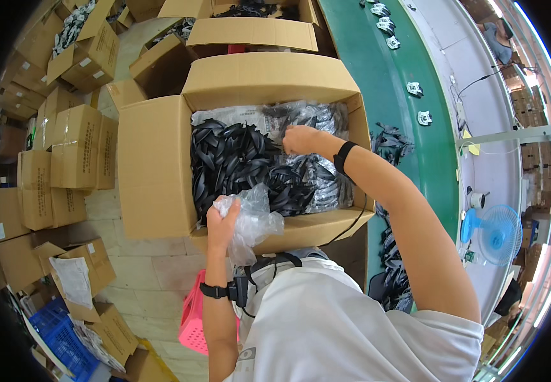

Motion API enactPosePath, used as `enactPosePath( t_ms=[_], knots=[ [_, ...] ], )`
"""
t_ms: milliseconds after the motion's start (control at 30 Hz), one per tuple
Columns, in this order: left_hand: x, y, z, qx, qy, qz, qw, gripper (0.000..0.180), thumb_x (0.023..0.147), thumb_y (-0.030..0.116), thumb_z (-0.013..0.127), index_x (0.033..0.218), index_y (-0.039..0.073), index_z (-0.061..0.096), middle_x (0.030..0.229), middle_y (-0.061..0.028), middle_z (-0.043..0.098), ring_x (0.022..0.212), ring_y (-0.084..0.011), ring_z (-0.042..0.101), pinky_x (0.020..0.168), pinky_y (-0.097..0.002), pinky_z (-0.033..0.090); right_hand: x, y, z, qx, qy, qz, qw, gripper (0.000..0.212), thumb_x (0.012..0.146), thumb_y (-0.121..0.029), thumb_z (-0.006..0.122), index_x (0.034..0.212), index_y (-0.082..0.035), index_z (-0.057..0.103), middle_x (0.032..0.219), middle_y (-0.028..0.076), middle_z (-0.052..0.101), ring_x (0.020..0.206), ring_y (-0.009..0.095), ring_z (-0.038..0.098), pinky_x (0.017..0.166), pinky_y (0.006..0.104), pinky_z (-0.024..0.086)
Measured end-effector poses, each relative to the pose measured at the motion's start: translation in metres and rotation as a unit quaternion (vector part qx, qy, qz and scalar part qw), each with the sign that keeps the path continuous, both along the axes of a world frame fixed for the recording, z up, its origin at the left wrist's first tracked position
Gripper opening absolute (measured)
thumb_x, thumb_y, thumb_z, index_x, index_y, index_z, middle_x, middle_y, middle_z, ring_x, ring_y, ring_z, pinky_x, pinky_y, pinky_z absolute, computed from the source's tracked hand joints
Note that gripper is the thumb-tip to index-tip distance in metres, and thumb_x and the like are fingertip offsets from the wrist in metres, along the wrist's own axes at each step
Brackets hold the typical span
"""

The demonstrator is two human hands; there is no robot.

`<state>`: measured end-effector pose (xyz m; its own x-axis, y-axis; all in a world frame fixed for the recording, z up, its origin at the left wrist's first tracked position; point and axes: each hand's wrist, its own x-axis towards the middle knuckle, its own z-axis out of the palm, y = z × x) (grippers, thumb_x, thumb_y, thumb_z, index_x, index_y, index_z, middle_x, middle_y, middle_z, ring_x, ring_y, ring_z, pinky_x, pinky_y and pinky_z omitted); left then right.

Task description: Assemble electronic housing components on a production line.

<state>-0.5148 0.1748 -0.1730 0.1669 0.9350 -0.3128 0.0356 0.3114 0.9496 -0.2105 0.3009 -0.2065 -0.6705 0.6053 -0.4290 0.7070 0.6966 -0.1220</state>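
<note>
A large open cardboard box stands in front of me. Its left part holds a heap of loose black curved plastic parts. On its right side lie clear plastic bags filled with similar dark parts. My left hand is closed around a crumpled clear plastic bag above the box's near edge. Inside the box, my right hand has its fingers curled together where the loose parts meet the bagged ones. What those fingers pinch, if anything, is hidden. A whitish printed sheet lies along the box's far wall.
To the right runs a green conveyor belt with small white-and-black parts and black pieces on it. A blue fan stands beyond. Stacked cartons and a blue crate line the left; a pink basket is by my left forearm.
</note>
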Motion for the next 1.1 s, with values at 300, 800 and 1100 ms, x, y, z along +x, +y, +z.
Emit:
enactPosePath(
  t_ms=[300, 800, 1100],
  knots=[
    [-0.01, -0.011, -0.021, 0.01, 0.086, 0.085, 0.993, 0.019, 0.08, 0.019, 0.068, 0.079, 0.002, 0.06, 0.073, 0.0003, 0.058, 0.069, -0.0109, 0.051, 0.066, -0.0279, 0.044, -0.03, -0.054, 0.068, 0.147, 0.433, -0.391, 0.799, 0.013, 0.074, -0.017, 0.063, 0.071, -0.005, 0.066, 0.065, 0.018, 0.059, 0.057, 0.035, 0.057, 0.054, 0.0404, 0.048],
    [0.017, 0.025, 0.017, 0.044, 0.12, 0.031, 0.991, 0.026, 0.08, 0.024, 0.069, 0.085, -0.001, 0.062, 0.081, -0.0049, 0.063, 0.073, -0.014, 0.056, 0.069, -0.0302, 0.045, -0.035, -0.104, 0.073, 0.196, 0.376, -0.446, 0.788, 0.011, 0.068, -0.013, 0.058, 0.061, -0.005, 0.062, 0.059, 0.019, 0.056, 0.058, 0.038, 0.058, 0.057, 0.0437, 0.048],
    [0.006, 0.044, 0.036, 0.07, 0.078, -0.053, 0.993, 0.022, 0.08, 0.021, 0.068, 0.084, 0.0, 0.062, 0.079, -0.0034, 0.062, 0.071, -0.0125, 0.055, 0.067, -0.0295, 0.045, -0.044, -0.098, 0.084, 0.192, 0.391, -0.443, 0.784, 0.012, 0.069, -0.015, 0.059, 0.067, -0.005, 0.066, 0.064, 0.016, 0.06, 0.061, 0.035, 0.06, 0.059, 0.041, 0.05]
  ],
)
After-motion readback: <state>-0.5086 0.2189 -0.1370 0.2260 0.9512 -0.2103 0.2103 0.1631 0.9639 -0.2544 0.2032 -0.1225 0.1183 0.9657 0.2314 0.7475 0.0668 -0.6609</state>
